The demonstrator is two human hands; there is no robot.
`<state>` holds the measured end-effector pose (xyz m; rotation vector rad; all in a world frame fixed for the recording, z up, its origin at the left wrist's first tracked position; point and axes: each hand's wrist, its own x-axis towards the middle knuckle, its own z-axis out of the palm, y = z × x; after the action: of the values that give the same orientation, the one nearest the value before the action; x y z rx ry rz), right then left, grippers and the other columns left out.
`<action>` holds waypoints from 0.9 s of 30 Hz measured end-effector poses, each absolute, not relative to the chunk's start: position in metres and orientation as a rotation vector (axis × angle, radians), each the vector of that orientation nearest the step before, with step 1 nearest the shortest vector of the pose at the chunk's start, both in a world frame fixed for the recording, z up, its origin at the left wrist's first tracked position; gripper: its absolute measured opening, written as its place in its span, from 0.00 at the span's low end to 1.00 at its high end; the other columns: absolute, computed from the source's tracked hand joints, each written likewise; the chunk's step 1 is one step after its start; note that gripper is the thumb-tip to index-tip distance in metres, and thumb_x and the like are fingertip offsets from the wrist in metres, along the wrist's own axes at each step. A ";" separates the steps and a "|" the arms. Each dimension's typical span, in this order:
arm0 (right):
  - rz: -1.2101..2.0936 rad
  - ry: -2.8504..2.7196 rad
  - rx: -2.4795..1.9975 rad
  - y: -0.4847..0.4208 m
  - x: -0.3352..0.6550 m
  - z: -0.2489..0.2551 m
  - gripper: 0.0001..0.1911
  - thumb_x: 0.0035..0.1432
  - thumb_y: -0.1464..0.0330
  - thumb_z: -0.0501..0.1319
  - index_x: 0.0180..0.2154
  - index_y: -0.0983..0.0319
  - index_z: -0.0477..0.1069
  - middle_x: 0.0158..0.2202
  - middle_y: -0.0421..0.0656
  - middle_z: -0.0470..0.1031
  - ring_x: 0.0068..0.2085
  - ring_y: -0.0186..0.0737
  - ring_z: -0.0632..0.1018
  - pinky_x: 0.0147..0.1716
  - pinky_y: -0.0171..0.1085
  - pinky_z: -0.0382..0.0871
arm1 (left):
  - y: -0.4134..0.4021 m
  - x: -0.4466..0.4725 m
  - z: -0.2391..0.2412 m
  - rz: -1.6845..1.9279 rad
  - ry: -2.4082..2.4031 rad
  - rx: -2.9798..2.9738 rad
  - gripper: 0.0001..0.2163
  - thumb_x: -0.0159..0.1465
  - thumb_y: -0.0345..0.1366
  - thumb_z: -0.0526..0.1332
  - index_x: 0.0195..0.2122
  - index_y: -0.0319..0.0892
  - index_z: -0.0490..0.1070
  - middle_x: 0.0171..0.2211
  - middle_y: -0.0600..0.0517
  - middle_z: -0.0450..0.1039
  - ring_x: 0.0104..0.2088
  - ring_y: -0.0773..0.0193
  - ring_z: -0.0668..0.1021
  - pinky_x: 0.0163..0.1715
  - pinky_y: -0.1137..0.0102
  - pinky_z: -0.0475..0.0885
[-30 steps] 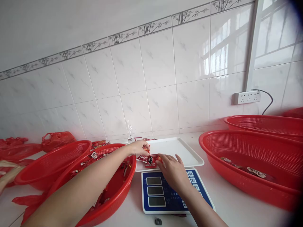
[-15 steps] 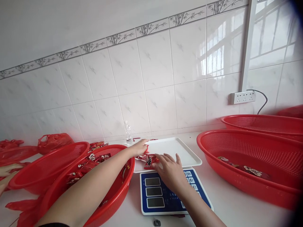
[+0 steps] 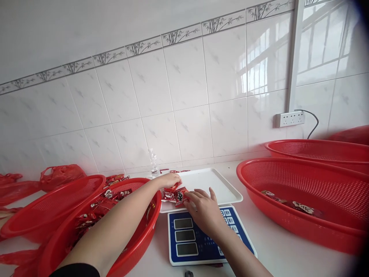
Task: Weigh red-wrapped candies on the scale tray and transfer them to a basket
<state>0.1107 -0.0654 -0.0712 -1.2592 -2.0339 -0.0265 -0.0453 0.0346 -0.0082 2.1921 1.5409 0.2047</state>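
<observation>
A blue electronic scale (image 3: 201, 236) carries a white tray (image 3: 215, 182). A few red snack packets (image 3: 174, 195) lie at the tray's near left corner. My left hand (image 3: 169, 180) reaches over the red basket (image 3: 135, 242) and pinches the top of one packet. My right hand (image 3: 201, 207) rests at the tray's front edge, with its curled fingertips touching the packets from the right. The red basket under my left arm holds several more red packets (image 3: 98, 207).
A second red basket (image 3: 52, 209) and red plastic bags (image 3: 62, 173) lie at the left. Two large red baskets (image 3: 302, 207) stand at the right, the nearer one holding a few packets (image 3: 302, 207). A small clear bottle (image 3: 153, 163) stands by the tiled wall, with a power strip (image 3: 290, 119) on it.
Both hands have stayed at the packets on the tray's left corner, shifting them slightly. The camera has turned a little to the right.
</observation>
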 end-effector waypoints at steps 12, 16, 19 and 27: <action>-0.039 -1.866 -1.323 -0.058 0.117 -0.073 0.16 0.57 0.72 0.48 0.43 0.57 0.69 0.41 0.43 0.76 0.46 0.42 0.73 0.53 0.53 0.49 | 0.002 -0.037 -0.026 0.147 1.344 2.377 0.27 0.58 0.57 0.49 0.52 0.46 0.62 0.53 0.49 0.62 0.54 0.57 0.63 0.51 0.67 0.57; -0.024 -1.846 -1.319 -0.057 0.118 -0.073 0.16 0.57 0.72 0.48 0.43 0.57 0.69 0.40 0.43 0.76 0.45 0.41 0.73 0.53 0.51 0.51 | -0.002 -0.032 -0.034 0.194 1.430 2.451 0.22 0.58 0.53 0.52 0.48 0.48 0.65 0.48 0.49 0.66 0.51 0.55 0.65 0.48 0.64 0.60; -0.033 -1.812 -1.293 -0.056 0.118 -0.073 0.16 0.56 0.72 0.47 0.42 0.58 0.69 0.40 0.43 0.77 0.44 0.40 0.74 0.53 0.50 0.52 | -0.008 -0.027 -0.036 0.205 1.553 2.531 0.20 0.55 0.52 0.55 0.45 0.48 0.67 0.45 0.49 0.66 0.49 0.52 0.66 0.45 0.63 0.61; -0.008 -1.775 -1.218 -0.055 0.118 -0.072 0.14 0.58 0.71 0.47 0.40 0.57 0.70 0.37 0.41 0.78 0.41 0.38 0.76 0.51 0.48 0.55 | -0.003 -0.017 -0.045 0.318 1.670 2.644 0.13 0.56 0.46 0.54 0.37 0.45 0.67 0.35 0.49 0.66 0.38 0.57 0.70 0.32 0.69 0.63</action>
<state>0.1179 -0.0549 -0.0725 -1.2179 -1.7752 -0.0080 -0.0167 -0.0026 -0.0453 2.6445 1.6697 0.3177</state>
